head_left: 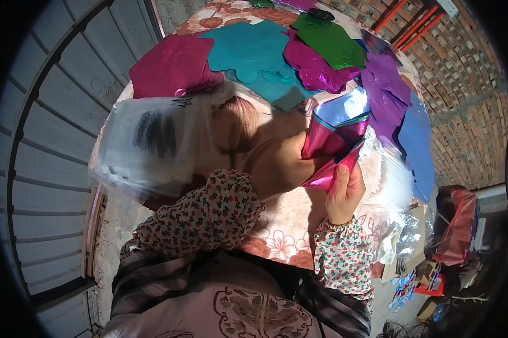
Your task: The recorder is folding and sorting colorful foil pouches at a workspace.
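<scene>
In front of me a small bundle of shiny pink foil sheets (322,144), with blue and green layers showing at its upper edge, is held partly folded open. My left hand (283,164) grips its left side; the fingertips are hidden in the folds. At the lower right my right hand (346,191) pinches the bundle, thumb on top. Beyond it lie flat foil piles: teal (251,53), dark pink (172,65), magenta (316,70), green (330,40), purple (384,90) and blue (416,146).
A flower-patterned cloth (279,239) covers the table. Clear plastic bags (152,138) lie at the left, and a stack of clear plastic packaging (397,174) sits to the right. A small black object (321,14) rests at the far end. Boxes and a red bag (457,225) stand lower right.
</scene>
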The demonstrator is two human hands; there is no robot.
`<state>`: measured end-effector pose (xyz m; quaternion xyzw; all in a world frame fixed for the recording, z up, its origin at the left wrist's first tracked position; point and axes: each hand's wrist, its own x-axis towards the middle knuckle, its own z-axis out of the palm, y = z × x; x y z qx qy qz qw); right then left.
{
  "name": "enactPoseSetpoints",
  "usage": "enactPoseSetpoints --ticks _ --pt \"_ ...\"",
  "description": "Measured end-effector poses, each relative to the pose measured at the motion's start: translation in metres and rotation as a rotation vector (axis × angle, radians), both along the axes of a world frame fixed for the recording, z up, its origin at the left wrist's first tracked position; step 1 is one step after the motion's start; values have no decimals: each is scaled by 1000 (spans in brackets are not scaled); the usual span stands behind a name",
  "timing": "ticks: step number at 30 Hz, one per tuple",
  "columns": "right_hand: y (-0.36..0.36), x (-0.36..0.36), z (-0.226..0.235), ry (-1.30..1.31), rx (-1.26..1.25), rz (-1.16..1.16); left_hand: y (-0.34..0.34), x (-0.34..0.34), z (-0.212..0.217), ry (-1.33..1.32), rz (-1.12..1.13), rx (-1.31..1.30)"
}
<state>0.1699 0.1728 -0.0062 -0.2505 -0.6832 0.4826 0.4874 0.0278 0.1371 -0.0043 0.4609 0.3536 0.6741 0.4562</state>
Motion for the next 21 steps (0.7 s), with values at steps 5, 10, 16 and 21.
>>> enactPoseSetpoints --ticks 5,10,16,21 --pt "1 -3 2 76 -48 -24 0 -2 -1 -165 16 -147" --pt "4 -1 1 73 -75 -2 0 -6 11 -530 -20 -229" --pt "2 -1 -2 60 -107 -3 -6 -1 19 -355 131 -195" --pt "0 0 0 12 -78 7 -7 1 13 -28 229 -72"
